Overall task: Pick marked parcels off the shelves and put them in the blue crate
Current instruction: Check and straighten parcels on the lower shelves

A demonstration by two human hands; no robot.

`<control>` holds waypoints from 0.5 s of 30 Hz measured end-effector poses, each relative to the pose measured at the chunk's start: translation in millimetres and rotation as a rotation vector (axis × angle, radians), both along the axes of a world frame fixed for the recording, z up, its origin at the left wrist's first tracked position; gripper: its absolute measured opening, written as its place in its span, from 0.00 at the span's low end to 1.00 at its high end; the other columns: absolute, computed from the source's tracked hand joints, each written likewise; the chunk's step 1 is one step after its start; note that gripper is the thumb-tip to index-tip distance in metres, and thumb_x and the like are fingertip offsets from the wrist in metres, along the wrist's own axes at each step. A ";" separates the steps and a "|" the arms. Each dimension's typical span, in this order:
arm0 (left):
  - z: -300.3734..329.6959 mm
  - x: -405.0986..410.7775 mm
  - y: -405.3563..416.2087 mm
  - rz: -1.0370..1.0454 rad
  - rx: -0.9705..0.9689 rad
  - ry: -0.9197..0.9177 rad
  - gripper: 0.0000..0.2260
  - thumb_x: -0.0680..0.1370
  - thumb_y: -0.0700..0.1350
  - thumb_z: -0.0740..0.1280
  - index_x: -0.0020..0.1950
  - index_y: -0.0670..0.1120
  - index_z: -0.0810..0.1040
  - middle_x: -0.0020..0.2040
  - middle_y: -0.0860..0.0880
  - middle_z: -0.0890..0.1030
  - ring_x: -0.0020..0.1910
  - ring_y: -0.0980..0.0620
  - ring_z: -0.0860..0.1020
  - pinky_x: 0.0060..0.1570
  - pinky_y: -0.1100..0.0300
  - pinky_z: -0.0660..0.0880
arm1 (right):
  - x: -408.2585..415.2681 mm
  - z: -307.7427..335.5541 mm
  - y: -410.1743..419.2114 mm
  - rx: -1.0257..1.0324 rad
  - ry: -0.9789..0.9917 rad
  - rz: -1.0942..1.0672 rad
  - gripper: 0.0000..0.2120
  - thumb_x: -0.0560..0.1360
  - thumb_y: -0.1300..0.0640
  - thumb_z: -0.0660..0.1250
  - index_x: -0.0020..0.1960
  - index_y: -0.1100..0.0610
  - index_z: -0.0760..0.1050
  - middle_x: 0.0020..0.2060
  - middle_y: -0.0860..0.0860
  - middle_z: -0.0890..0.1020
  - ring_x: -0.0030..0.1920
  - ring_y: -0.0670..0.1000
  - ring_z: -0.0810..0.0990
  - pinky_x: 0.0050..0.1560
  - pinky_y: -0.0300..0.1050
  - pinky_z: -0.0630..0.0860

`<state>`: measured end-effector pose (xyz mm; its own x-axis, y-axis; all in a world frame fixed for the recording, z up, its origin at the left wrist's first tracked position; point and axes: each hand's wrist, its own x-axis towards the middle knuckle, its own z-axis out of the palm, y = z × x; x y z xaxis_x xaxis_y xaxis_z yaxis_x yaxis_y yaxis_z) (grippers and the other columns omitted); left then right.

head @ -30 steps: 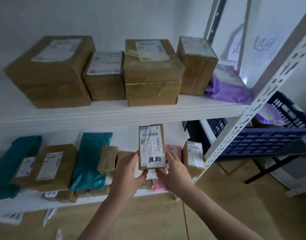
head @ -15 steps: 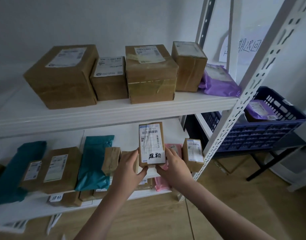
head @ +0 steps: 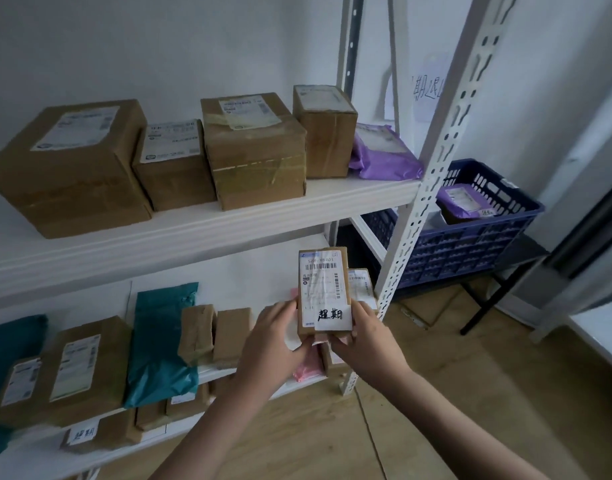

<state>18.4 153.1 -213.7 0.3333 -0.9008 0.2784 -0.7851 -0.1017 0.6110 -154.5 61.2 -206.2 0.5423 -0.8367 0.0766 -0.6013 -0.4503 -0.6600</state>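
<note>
A small brown parcel (head: 323, 289) with a barcode label and a white handwritten tag stands upright between my hands, in front of the lower shelf's right end. My left hand (head: 273, 344) grips its left bottom edge. My right hand (head: 366, 341) grips its right bottom edge. The blue crate (head: 470, 244) sits to the right behind the white shelf post (head: 432, 178), on a dark stand. A purple parcel (head: 465, 202) with a tag lies inside it. Another tagged brown parcel (head: 89, 436) lies on a shelf at the bottom left.
The upper shelf (head: 193, 237) carries several brown boxes and a purple bag (head: 384, 154). The lower shelf holds teal bags (head: 162, 341), brown boxes and a pink packet (head: 309, 365). Wooden floor lies below and to the right. A handwritten paper (head: 429, 88) hangs on the wall.
The view has swung to the right, so the crate shows more fully. Both hands keep hold of the tagged parcel, now nearer the shelf post.
</note>
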 end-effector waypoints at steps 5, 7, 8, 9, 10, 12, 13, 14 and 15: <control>8.0 -49.4 -27.5 -0.206 -0.005 0.052 0.34 0.72 0.53 0.75 0.77 0.50 0.71 0.68 0.55 0.74 0.66 0.58 0.72 0.63 0.66 0.71 | -66.6 5.1 3.0 -0.020 -0.027 -0.188 0.27 0.71 0.48 0.73 0.67 0.45 0.69 0.56 0.40 0.75 0.52 0.47 0.79 0.48 0.45 0.77; 10.0 -71.7 -41.3 -0.300 -0.028 0.037 0.34 0.72 0.56 0.73 0.77 0.49 0.71 0.69 0.57 0.74 0.65 0.59 0.72 0.64 0.64 0.74 | -94.5 9.3 4.2 -0.026 -0.030 -0.253 0.28 0.70 0.47 0.73 0.69 0.44 0.69 0.57 0.39 0.74 0.53 0.45 0.78 0.50 0.44 0.77; 10.7 -83.2 -48.9 -0.336 -0.043 0.033 0.34 0.73 0.56 0.74 0.77 0.49 0.70 0.69 0.57 0.73 0.67 0.59 0.71 0.66 0.62 0.74 | -108.0 11.8 4.1 -0.033 -0.030 -0.284 0.30 0.70 0.46 0.73 0.70 0.44 0.69 0.58 0.39 0.74 0.54 0.44 0.78 0.51 0.43 0.77; 11.5 -95.1 -57.4 -0.364 -0.052 0.025 0.34 0.73 0.55 0.75 0.77 0.47 0.70 0.70 0.58 0.72 0.68 0.59 0.70 0.69 0.61 0.71 | -121.3 14.2 3.1 -0.038 -0.028 -0.317 0.30 0.70 0.47 0.73 0.70 0.44 0.69 0.59 0.39 0.74 0.55 0.44 0.78 0.51 0.43 0.76; 12.6 -107.4 -66.3 -0.390 -0.057 0.011 0.35 0.73 0.54 0.76 0.77 0.46 0.70 0.69 0.57 0.72 0.69 0.59 0.68 0.70 0.61 0.69 | -134.0 16.7 1.3 -0.038 -0.023 -0.351 0.30 0.70 0.48 0.73 0.70 0.44 0.69 0.59 0.39 0.74 0.55 0.45 0.78 0.51 0.44 0.77; 15.7 -132.5 -85.7 -0.446 -0.058 -0.020 0.35 0.73 0.54 0.76 0.76 0.45 0.70 0.69 0.54 0.75 0.69 0.57 0.70 0.70 0.59 0.70 | -158.7 21.7 -4.7 -0.034 -0.006 -0.415 0.29 0.71 0.49 0.73 0.70 0.46 0.69 0.59 0.41 0.75 0.55 0.47 0.79 0.52 0.46 0.77; 17.3 -145.7 -95.8 -0.470 -0.054 -0.027 0.35 0.72 0.54 0.76 0.76 0.44 0.71 0.68 0.52 0.76 0.68 0.55 0.71 0.68 0.60 0.71 | -171.0 24.1 -9.0 -0.032 -0.003 -0.444 0.29 0.71 0.49 0.73 0.70 0.47 0.69 0.59 0.42 0.75 0.55 0.48 0.79 0.52 0.47 0.77; 18.6 -159.0 -106.3 -0.491 -0.057 -0.030 0.34 0.72 0.53 0.77 0.75 0.44 0.72 0.66 0.51 0.77 0.67 0.55 0.72 0.66 0.62 0.70 | -183.4 26.7 -14.0 -0.033 -0.005 -0.473 0.29 0.71 0.50 0.73 0.70 0.48 0.70 0.59 0.42 0.75 0.56 0.48 0.79 0.52 0.46 0.76; 19.9 -172.3 -116.8 -0.512 -0.059 -0.028 0.33 0.72 0.52 0.77 0.74 0.43 0.73 0.65 0.51 0.78 0.65 0.54 0.73 0.64 0.63 0.70 | -195.9 29.1 -19.7 -0.036 -0.007 -0.499 0.29 0.71 0.50 0.73 0.70 0.48 0.70 0.60 0.42 0.75 0.56 0.47 0.78 0.52 0.46 0.76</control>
